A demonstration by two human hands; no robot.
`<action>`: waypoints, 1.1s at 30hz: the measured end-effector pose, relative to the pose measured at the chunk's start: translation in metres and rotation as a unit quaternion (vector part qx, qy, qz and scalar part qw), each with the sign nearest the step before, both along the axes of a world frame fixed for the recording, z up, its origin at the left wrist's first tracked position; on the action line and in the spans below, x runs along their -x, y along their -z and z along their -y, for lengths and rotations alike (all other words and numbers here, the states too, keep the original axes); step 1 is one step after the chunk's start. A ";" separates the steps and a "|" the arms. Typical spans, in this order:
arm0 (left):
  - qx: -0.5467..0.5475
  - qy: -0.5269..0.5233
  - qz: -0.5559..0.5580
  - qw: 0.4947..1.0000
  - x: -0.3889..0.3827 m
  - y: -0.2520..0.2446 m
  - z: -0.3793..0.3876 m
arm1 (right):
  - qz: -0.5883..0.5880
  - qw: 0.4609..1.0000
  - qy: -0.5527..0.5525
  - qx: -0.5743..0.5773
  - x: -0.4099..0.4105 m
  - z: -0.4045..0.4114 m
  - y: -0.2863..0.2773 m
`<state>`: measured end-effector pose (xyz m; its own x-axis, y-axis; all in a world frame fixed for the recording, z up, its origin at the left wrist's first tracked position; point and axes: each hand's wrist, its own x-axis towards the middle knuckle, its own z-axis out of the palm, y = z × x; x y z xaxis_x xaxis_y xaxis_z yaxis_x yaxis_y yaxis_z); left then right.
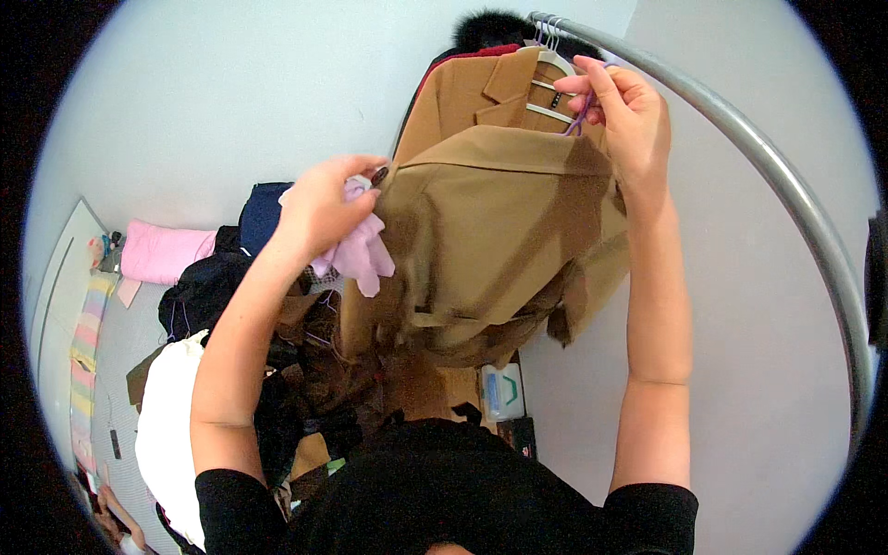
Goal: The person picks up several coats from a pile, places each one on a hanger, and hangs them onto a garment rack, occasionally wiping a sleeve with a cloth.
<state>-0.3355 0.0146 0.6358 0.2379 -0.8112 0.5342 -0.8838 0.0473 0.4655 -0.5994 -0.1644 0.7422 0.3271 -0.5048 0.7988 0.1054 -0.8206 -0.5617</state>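
Observation:
My right hand point(628, 114) is raised just under the rail and grips the top of a purple hanger point(577, 125). From that hanger hangs a tan collared coat point(506, 208), its collar level with my wrist and its lower part blurred. My left hand point(322, 201) is at the coat's left shoulder, holding a crumpled pale lilac cloth point(361, 257). A small dark round piece point(379, 175) shows between its thumb and fingers; I cannot tell whether it belongs to the coat. Directly behind hangs a camel lapelled coat point(451, 90) on a white hanger point(555, 64).
A curved metal clothes rail point(721, 104) runs along the right. Black fur trim point(489, 29) and a red garment point(496, 51) hang farther back. Dark clothes point(201, 291), a pink folded textile point(166, 250) and a white bundle point(166, 430) lie left. A clear plastic box point(503, 392) sits below.

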 end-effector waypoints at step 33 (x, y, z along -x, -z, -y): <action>0.156 0.115 0.202 0.960 0.072 -0.015 0.045 | -0.077 0.992 -0.082 -0.058 0.015 -0.038 0.031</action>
